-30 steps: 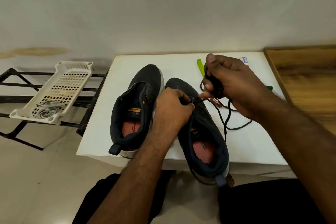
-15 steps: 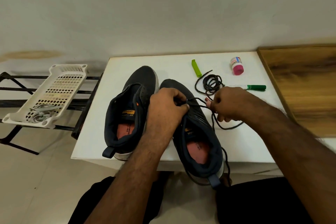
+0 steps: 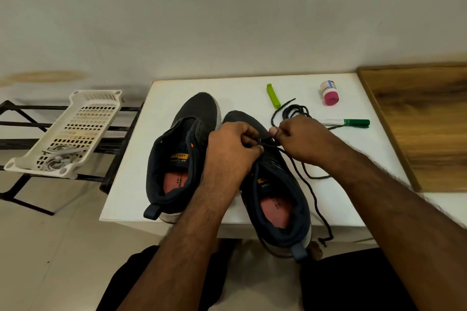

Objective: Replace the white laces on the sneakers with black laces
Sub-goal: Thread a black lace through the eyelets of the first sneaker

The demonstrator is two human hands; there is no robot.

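Observation:
Two dark sneakers stand side by side on a white table (image 3: 247,88), toes away from me. The left sneaker (image 3: 177,156) has no lace. My left hand (image 3: 232,149) grips the front of the right sneaker (image 3: 275,194) at its eyelets. My right hand (image 3: 300,139) pinches a black lace (image 3: 310,192) just beside the left hand's fingers. That lace trails across the table and hangs over the near edge. A second black lace (image 3: 293,111) lies coiled behind my right hand. White laces (image 3: 56,159) lie in a white basket (image 3: 83,118) off to the left.
A green clip (image 3: 273,95), a small pink-capped bottle (image 3: 329,92) and a green marker (image 3: 348,122) lie at the back of the table. A wooden board (image 3: 424,124) adjoins on the right. The basket sits on a black metal rack (image 3: 20,144).
My right hand has come down from above the table and moved left to the right sneaker's eyelets, leaving the coiled lace behind it. The left hand has stayed on the sneaker.

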